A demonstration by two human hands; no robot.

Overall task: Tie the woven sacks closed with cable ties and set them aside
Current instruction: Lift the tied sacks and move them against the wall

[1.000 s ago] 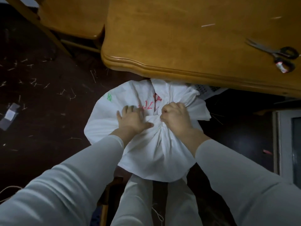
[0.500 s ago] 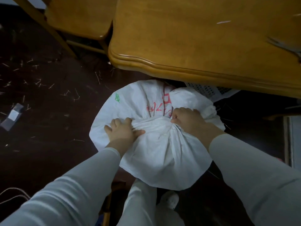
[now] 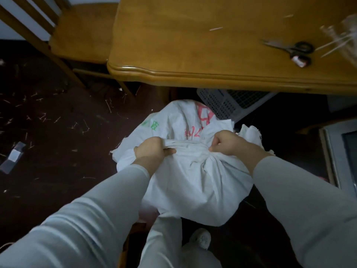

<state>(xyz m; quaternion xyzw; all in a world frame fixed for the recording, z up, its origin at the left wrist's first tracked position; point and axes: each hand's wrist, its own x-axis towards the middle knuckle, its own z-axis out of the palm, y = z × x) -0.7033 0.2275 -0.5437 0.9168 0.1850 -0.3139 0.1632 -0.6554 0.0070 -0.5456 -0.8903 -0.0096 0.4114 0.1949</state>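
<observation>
A full white woven sack with red and green print stands on the dark floor in front of my legs, below the table edge. My left hand is closed on the gathered top fabric at the sack's left. My right hand grips the bunched mouth at the right, with loose fabric spilling out past it. A twisted band of cloth stretches between the two hands. A blurred bundle of pale cable ties lies on the table at the far right. No tie shows on the sack.
A wooden table overhangs the sack. Black-handled scissors lie on it at the right. A wooden chair stands at the left. A grey perforated basket sits under the table. Clipped bits litter the floor.
My hands have drawn apart along the sack's top, stretching the gathered fabric into a twisted band. The view has tilted up, so more of the table and the basket show.
</observation>
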